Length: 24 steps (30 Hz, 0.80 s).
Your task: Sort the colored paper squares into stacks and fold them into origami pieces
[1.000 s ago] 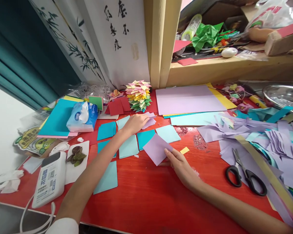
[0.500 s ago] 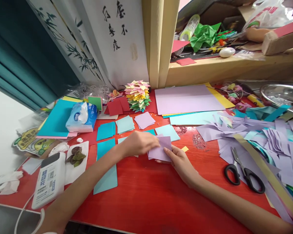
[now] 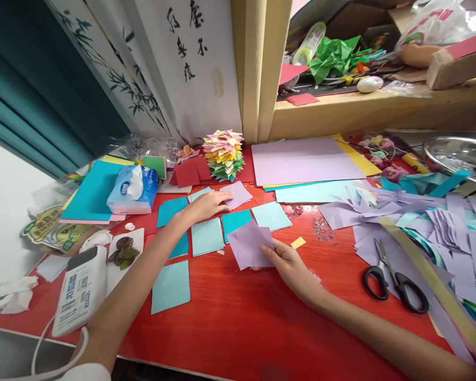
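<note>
My right hand (image 3: pixel 291 262) pinches a small fanned stack of lilac paper squares (image 3: pixel 248 246), thumb on top and fingers underneath. Farther back, my left hand (image 3: pixel 210 206) has its fingers closed at the left edge of a lilac paper square on the lilac pile (image 3: pixel 240 194); the fingertips partly cover that edge. Around it lie piles of cut squares: teal (image 3: pixel 237 221), pale blue (image 3: pixel 207 236), another pale blue (image 3: pixel 272 216) and teal at the left (image 3: pixel 171 210). A pale blue pile (image 3: pixel 170 287) lies nearer the front.
Black-handled scissors (image 3: pixel 396 283) rest on lilac paper strips (image 3: pixel 448 233) at the right. A folded-paper tower (image 3: pixel 223 155) stands at the back beside large lilac sheets (image 3: pixel 305 161). A tissue pack (image 3: pixel 132 189) and a white corded device (image 3: pixel 81 291) are at the left.
My left hand has moved from the held lilac stack back and left to the lilac pile on the table. My right hand keeps its stack, now slightly lower and more fanned.
</note>
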Each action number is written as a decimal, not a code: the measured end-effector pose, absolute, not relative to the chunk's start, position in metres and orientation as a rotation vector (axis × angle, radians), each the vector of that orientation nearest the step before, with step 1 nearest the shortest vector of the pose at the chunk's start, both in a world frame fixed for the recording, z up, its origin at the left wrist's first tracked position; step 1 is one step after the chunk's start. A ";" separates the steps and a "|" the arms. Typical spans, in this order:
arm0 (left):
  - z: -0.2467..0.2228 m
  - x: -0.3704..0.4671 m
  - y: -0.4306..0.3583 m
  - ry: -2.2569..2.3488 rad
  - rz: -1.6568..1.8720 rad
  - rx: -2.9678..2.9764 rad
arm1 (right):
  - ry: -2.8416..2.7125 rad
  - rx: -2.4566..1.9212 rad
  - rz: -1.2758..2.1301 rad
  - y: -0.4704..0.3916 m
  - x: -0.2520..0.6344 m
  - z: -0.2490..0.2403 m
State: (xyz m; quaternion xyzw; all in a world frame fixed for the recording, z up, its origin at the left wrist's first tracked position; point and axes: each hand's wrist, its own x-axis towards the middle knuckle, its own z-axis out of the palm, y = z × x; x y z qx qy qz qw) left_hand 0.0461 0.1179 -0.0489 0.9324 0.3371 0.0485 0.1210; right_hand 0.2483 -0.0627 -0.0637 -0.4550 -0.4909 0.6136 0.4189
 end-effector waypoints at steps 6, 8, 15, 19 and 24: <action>-0.045 0.046 0.119 0.942 0.150 2.738 | -1.239 -1.176 1.505 -0.063 0.248 -0.064; -0.044 0.046 0.118 0.947 0.125 2.744 | -1.228 -1.187 1.495 -0.062 0.249 -0.066; -0.038 0.061 0.106 1.116 0.058 2.846 | -1.253 -1.179 1.501 -0.063 0.249 -0.066; -0.039 0.063 0.104 1.161 0.024 2.859 | -1.315 -1.157 1.486 -0.064 0.248 -0.065; -0.042 0.059 0.108 1.118 0.050 2.802 | -1.338 -1.137 1.467 -0.063 0.248 -0.065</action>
